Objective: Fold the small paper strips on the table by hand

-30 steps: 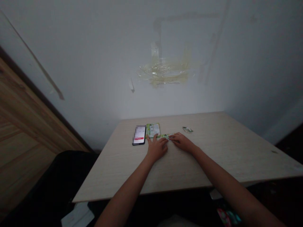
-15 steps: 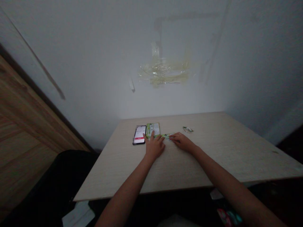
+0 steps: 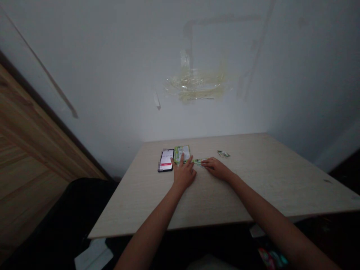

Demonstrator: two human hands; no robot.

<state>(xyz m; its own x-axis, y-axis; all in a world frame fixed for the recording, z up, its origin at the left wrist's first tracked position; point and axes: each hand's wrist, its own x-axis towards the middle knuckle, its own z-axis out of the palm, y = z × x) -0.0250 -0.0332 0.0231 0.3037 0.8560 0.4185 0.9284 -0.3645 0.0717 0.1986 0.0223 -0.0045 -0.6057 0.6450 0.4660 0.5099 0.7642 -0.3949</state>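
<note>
A flat green-and-white printed packet [image 3: 178, 150] lies near the back of the table, and my left hand [image 3: 183, 173] rests on its lower part with fingers spread. From beside that packet a narrow green printed strip [image 3: 198, 161] runs to the right; whether the two are joined is hidden by my fingers. My right hand [image 3: 216, 168] has its fingers pressed together on the strip's right part. A phone [image 3: 167, 157] with a lit white screen and a red bar lies just left of my left hand, close to the thumb.
A small crumpled green-and-white scrap [image 3: 223, 153] lies right of the strip, beyond my right hand. The pale wooden table [image 3: 270, 168] meets a wall [image 3: 118, 93] with peeling clear tape [image 3: 194, 86]. A dark covered shape [image 3: 70, 213] stands at the left by wooden panelling [image 3: 25, 157].
My left fingers have spread slightly and reach a little farther over the packet. My right hand stays on the strip, almost unmoved.
</note>
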